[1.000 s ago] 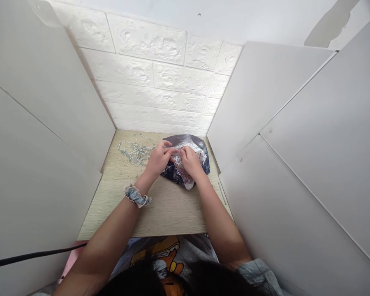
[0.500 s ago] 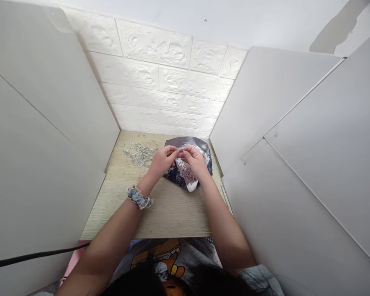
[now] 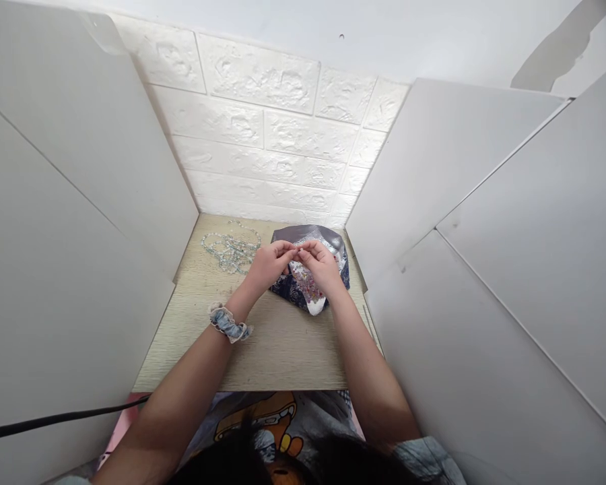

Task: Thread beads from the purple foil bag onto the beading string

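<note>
My left hand (image 3: 268,266) and my right hand (image 3: 322,265) meet fingertip to fingertip above a dark blue patterned bag (image 3: 310,266) at the back of the wooden table (image 3: 277,337). Both hands are pinched on something tiny that I cannot make out. Under them, inside the bag, lies a heap of small coloured beads (image 3: 306,286) on clear plastic. A blue scrunchie (image 3: 226,322) sits on my left wrist.
Several strands of pale green beads (image 3: 231,244) lie at the back left of the table. White panels wall in the table on the left (image 3: 71,222) and right (image 3: 485,269). A white brick-pattern wall (image 3: 277,155) closes the back. A black cable (image 3: 55,421) runs at lower left.
Both hands have lifted a little from the bead heap and come together in a pinch over the bag. The view has shifted slightly.
</note>
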`<act>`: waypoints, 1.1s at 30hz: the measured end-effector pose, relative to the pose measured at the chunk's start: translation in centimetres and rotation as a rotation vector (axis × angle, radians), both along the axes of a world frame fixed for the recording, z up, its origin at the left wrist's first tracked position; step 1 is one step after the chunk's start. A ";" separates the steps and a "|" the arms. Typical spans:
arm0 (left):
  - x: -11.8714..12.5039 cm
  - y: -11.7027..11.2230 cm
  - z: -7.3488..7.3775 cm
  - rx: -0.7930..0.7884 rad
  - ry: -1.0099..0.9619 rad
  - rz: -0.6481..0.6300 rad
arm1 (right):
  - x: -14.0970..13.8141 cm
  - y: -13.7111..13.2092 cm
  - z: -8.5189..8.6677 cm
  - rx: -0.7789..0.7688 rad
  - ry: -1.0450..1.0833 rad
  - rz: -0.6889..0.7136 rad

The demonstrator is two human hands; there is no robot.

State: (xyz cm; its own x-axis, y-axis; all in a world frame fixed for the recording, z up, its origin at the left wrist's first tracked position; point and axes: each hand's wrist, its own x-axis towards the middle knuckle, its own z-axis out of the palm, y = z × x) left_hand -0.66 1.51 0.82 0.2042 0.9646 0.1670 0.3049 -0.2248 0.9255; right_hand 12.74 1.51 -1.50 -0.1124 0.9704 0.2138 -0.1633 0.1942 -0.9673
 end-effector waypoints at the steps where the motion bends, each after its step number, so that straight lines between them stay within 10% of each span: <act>1: 0.0 0.0 0.0 0.000 0.000 -0.004 | 0.0 -0.1 0.1 0.001 0.005 0.002; 33: -0.4 -0.1 0.6 -0.080 -0.070 -0.053 | 0.1 -0.6 0.8 0.009 -0.018 0.033</act>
